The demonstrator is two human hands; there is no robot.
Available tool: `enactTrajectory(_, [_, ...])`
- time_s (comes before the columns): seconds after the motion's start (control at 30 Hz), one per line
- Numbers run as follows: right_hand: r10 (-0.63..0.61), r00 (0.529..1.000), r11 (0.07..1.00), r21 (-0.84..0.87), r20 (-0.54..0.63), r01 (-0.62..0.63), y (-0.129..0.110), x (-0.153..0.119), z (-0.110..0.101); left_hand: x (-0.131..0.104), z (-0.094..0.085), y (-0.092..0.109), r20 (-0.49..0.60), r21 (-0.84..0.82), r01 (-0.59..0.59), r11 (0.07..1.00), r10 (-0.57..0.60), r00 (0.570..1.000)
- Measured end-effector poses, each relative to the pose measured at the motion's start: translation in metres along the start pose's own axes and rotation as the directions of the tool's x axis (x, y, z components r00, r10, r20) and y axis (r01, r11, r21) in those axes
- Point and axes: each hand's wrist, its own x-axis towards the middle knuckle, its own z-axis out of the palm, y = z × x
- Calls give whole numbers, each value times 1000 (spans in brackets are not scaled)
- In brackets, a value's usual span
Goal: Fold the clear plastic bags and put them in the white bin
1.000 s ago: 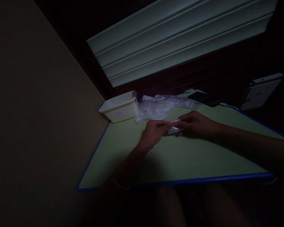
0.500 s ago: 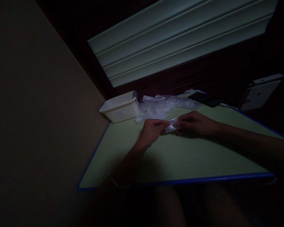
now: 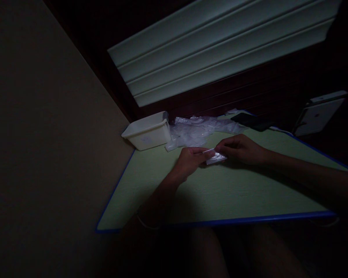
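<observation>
Head view: a green surface [image 3: 220,189] with blue edging stands in a dim room, its far edge by dark panelling. Over its middle, the left hand [image 3: 190,160] and right hand [image 3: 242,150] pinch a small clear packet [image 3: 216,157]. Toward the far-left corner sits a white bin [image 3: 149,135], beside crumpled plastic bags [image 3: 193,131]; a dark item [image 3: 252,121] lies near the far-right corner.
</observation>
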Motion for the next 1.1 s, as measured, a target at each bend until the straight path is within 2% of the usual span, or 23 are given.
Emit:
enactTrajectory(0.1, [-14,1000,1000,8,-12,14,-1,0,1,-1,2,-1,72,2,31,1000,-31,997])
enactTrajectory(0.27, [1,999,1000,-13,-45,-1,-2,-1,0,-2,2,-2,87,4,128,992,-128,988])
enactTrajectory(0.47, [-35,995,998,-62,-90,29,3,2,-5,-6,-3,3,146,-18,182,983,-177,973])
enactTrajectory(0.57, [-65,986,991,-125,-151,46,5,2,-6,-7,-6,2,176,-30,240,970,-231,957])
enactTrajectory(0.63, [-121,973,971,-225,-195,76,5,0,-7,-8,-8,2,233,-65,309,949,-287,929])
enactTrajectory(0.73, [-249,947,903,-403,-201,152,3,-5,-7,-7,-10,7,341,-196,406,892,-326,882])
enactTrajectory(0.87, [-477,879,729,-564,-11,388,2,-8,-8,-5,-11,17,392,-434,442,785,-277,877])
enactTrajectory(0.93, [-550,828,615,-618,110,490,4,-8,-9,-5,-10,18,359,-460,429,777,-279,890])
enactTrajectory(1.0, [-599,779,509,-663,185,549,6,-6,-10,-5,-9,16,282,-439,383,813,-280,918])
enactTrajectory(1.1, [-627,746,442,-688,222,576,6,-6,-10,-5,-6,10,174,-403,301,864,-251,952])
